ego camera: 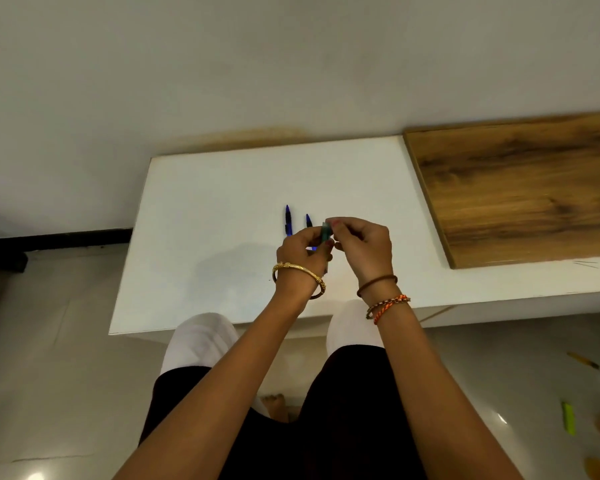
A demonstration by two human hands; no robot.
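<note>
Two blue pens lie side by side on the white table (205, 237), tips pointing away from me: one (287, 220) fully visible, the other (308, 221) partly hidden behind my left hand. Both my hands are raised just above the table in front of them. My left hand (300, 252) and my right hand (362, 245) together pinch a small greenish pen-like piece (326, 232) between fingertips. Most of that piece is hidden by my fingers.
A wooden board (520, 188) lies on the table's right part. The wall stands right behind the table. On the floor at the right lie a green marker (567, 418) and a yellow pen (583, 360). My knees sit under the near table edge.
</note>
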